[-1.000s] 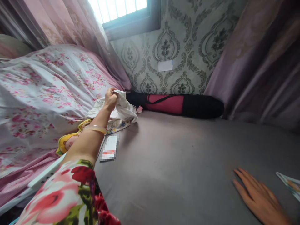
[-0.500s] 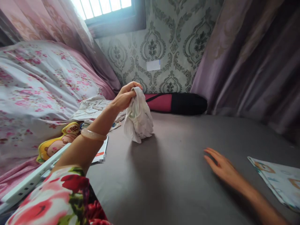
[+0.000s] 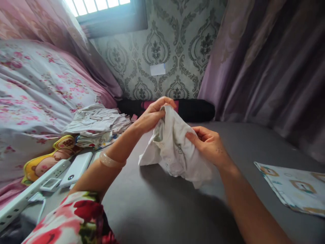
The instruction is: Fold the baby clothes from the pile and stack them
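A small white garment [image 3: 175,149] hangs crumpled between both hands above the grey sheet [image 3: 142,210]. My left hand [image 3: 154,115], with a pale bangle on the wrist, pinches its upper edge. On the garment's right side, my right hand [image 3: 209,144] grips the cloth between thumb and fingers. Small buttons or snaps show along an opening in the fabric, and the lower part is slightly blurred.
Folded clothes [image 3: 99,122] lie at the left by a floral quilt [image 3: 45,84]. Nearer are a yellow cartoon cushion [image 3: 43,166], a white power bank [image 3: 76,169] and a power strip [image 3: 33,189]. A patterned folded cloth [image 3: 294,188] rests at right; a dark roll [image 3: 198,110] lies along the wall.
My right hand has moved up and left from over the sheet and taken hold of the garment. My left hand has shifted right and slightly lower with it, and the garment is spread wider.
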{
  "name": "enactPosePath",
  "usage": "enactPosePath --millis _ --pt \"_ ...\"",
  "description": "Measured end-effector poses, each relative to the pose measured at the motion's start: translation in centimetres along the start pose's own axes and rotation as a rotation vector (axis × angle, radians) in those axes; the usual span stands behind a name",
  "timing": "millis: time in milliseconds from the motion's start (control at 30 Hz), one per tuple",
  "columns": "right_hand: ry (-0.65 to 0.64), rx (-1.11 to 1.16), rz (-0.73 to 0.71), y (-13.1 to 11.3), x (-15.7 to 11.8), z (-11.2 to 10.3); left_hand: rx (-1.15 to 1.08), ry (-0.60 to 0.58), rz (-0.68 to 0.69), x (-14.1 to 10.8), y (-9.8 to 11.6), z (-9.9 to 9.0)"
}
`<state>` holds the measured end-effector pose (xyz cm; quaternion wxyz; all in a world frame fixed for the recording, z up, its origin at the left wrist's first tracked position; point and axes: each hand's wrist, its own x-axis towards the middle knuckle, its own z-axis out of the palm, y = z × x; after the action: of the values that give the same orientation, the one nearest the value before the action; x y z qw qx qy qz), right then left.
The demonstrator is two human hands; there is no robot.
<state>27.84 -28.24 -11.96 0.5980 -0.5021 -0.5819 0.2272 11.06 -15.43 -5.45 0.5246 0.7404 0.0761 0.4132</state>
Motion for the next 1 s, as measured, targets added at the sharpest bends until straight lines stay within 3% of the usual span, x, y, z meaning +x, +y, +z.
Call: enactPosePath --millis 167,333,533,667,800,900,1000 --pt "0.056 -0.173 0.166 -1.5 -1.0 -3.5 -0.158 -0.008 -0.182 -1.5 -6.1 2.0" --pt "0.004 -0.249 0.329 -0.5 -1.8 -7.5 -0.349 -0.095 -0.364 -2.7 -10.5 5.2" --pt "-0.252 -0.351 0.439 0.1 -3.0 -10.5 -0.369 0.002 -0.426 -2.8 -12.4 7.4" --pt "-0.375 -0.403 0.423 1.4 -3.4 -11.8 -0.293 -0.031 -0.413 -2.9 -12.4 7.9" --pt "-0.343 -0.398 0.347 4.1 -2.9 -10.9 -0.256 -0.113 -0.455 -3.1 -12.4 8.3" --pt "-0.237 -0.269 0.282 5.2 -2.1 -8.5 -0.228 -0.150 -0.487 -3.3 -12.5 8.4" --pt "-0.227 -0.268 0.246 5.1 -1.4 -6.1 -0.163 -0.149 -0.522 -3.3 -12.6 8.2"
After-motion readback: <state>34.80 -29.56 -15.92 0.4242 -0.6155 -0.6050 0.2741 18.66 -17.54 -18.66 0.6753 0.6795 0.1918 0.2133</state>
